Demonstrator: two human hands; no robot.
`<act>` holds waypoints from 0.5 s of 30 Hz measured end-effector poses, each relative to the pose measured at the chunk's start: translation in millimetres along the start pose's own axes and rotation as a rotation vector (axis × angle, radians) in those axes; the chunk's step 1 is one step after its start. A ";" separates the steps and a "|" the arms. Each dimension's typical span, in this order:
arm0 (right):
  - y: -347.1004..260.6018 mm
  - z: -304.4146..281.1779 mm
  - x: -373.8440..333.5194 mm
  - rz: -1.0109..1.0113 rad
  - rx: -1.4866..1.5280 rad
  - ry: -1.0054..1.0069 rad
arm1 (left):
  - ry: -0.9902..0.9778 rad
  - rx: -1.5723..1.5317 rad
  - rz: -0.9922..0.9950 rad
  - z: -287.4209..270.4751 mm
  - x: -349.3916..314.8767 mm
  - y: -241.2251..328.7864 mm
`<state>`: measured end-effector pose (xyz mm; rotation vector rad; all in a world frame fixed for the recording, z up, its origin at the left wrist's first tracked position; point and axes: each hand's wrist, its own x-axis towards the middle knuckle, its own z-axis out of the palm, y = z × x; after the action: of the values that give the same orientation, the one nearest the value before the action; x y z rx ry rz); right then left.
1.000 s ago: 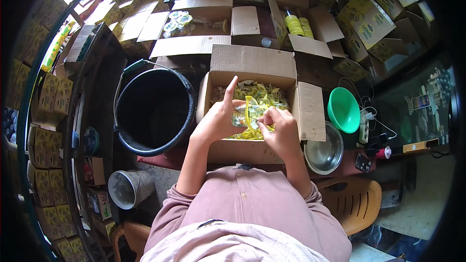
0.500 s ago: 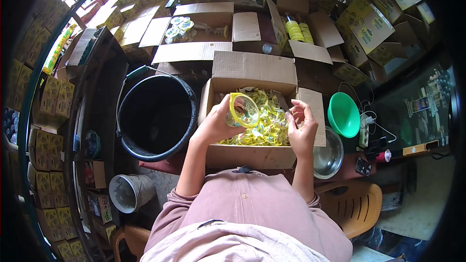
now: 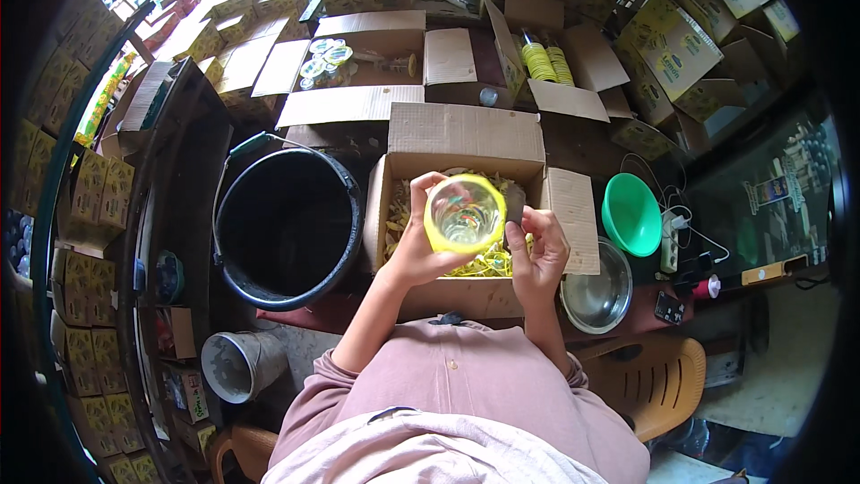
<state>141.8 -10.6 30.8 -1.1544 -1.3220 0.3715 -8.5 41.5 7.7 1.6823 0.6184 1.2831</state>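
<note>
My left hand [image 3: 414, 248] is closed round the side of a clear plastic cup [image 3: 468, 218] with a yellow rim, its round opening facing up at me. In the fingers of my right hand [image 3: 540, 255] is a dark, flat, blade-like piece [image 3: 514, 201], which reaches the right side of the yellow rim. Whether it touches the rim I cannot tell. Both hands are above an open cardboard box [image 3: 466, 130] holding a heap of yellow plastic strips [image 3: 491, 264]. The cup and my hands cover much of the heap.
A large black bucket [image 3: 351, 215] stands left of the box. To the right are a green bowl [image 3: 632, 213] and a metal bowl [image 3: 598, 298]. Farther back, an open carton [image 3: 354, 106] holds lidded cups, and another carton [image 3: 569, 100] holds stacked yellow-rimmed cups.
The cup has turned so its opening faces up toward me, and it sits slightly farther right. My right hand has moved left, bringing the dark piece to the rim.
</note>
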 end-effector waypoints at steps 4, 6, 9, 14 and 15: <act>-0.4 -1.5 -4.4 -0.036 -0.029 -0.111 | -0.021 -0.037 -0.021 2.3 -1.8 3.9; -4.6 0.9 -5.5 -0.039 -0.021 -0.027 | -0.012 0.041 0.012 1.4 -4.5 -3.6; -6.8 0.5 -8.4 -0.124 -0.110 0.023 | 0.030 0.090 0.091 4.7 -1.5 -0.6; -10.9 4.7 -12.7 -0.255 -0.230 0.084 | 0.113 -0.078 0.005 9.8 0.4 12.3; -11.0 5.1 -12.6 -0.258 -0.229 0.084 | 0.096 -0.150 0.030 9.8 -0.4 11.3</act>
<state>129.6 -23.0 31.9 -1.1557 -1.4445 -0.0167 -0.9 32.4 16.9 1.5195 0.5409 1.4032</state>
